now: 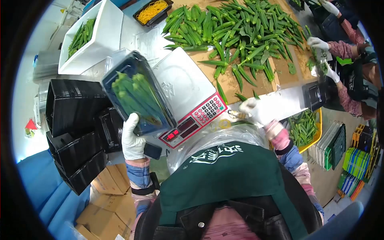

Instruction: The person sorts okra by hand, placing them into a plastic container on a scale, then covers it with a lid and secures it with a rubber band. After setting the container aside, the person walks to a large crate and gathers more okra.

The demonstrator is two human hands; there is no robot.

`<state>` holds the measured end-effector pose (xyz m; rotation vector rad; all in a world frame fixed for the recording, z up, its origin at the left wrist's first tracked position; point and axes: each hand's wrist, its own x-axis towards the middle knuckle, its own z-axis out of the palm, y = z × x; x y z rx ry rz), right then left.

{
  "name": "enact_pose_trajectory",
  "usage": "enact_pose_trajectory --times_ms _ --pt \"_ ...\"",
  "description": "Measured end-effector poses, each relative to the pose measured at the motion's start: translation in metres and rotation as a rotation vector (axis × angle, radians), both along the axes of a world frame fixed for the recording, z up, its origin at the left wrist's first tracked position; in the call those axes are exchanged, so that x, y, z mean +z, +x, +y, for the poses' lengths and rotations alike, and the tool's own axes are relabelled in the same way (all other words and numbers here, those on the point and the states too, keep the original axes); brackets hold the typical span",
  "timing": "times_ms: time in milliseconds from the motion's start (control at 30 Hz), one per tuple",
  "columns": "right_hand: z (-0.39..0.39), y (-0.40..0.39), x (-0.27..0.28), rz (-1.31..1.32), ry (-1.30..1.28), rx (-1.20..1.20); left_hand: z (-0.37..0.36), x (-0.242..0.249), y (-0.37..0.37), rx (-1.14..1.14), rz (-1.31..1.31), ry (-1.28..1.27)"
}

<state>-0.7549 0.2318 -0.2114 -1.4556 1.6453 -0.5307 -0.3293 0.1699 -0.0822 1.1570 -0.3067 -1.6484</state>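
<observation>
My left hand [133, 138], in a white glove, grips the lower left edge of a black tray of okra [138, 92]. Clear plastic covers the tray, which is tilted over the left side of a scale [182, 80]. The scale's red display and keypad face me. My right hand [247, 107], gloved too, is right of the keypad, near the table's front edge. Its fingers look curled, but what they hold, if anything, I cannot make out. Yellowish rubber bands [225, 124] lie just below those fingers.
Loose okra [236, 30] is heaped on cardboard at the back. A white foam box [82, 40] holds more okra, beside a dark tray of rubber bands [153, 12]. Black trays [74, 108] are stacked at left. A yellow basket [319, 128] stands at right, where a gloved co-worker [348, 60] handles greens.
</observation>
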Motion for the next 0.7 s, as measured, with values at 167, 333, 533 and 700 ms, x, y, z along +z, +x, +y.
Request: enact_pose_trajectory --times_ms 167,333,533,700 --pt "0.038 0.050 -0.060 0.509 -0.093 0.544 0.006 -0.011 -0.002 0.069 0.109 -0.016" --pt "0.042 0.062 -0.065 0.631 -0.099 0.443 0.011 -0.014 -0.026 0.078 0.190 0.061" --pt "0.037 0.037 -0.040 0.313 -0.223 0.324 0.021 -0.019 -0.035 -0.039 0.204 0.052" --pt "0.016 0.043 0.021 0.194 0.042 0.137 0.023 -0.008 -0.052 -0.113 0.217 0.035"
